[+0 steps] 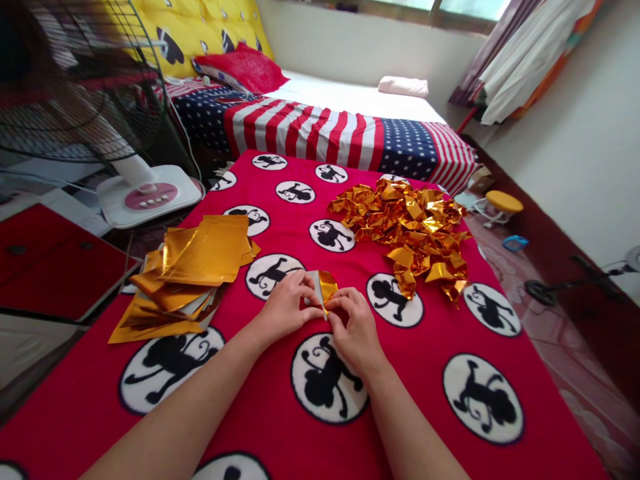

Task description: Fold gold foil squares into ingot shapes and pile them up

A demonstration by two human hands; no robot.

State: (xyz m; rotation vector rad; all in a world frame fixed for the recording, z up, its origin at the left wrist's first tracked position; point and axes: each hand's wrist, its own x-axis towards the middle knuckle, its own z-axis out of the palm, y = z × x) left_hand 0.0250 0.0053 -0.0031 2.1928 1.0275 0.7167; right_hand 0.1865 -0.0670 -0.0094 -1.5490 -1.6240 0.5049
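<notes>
A small sheet of gold foil paper [327, 285], partly folded and showing a pale side at its left, is held between both hands at the middle of the red cloth. My left hand [290, 300] pinches its left and lower edge. My right hand [354, 323] grips its lower right side, fingertips close to those of the left. On the left lies a stack of flat gold sheets [205, 253]. A heap of folded gold foil pieces [415, 227] lies at the back right.
The table's red cloth [410, 393] bears round monkey prints. A fan [145, 193] stands at the left, beside a red cabinet [55, 260]. Behind is a bed [320, 133] with a red pillow [245, 70]. A yellow stool [504, 201] is at the right.
</notes>
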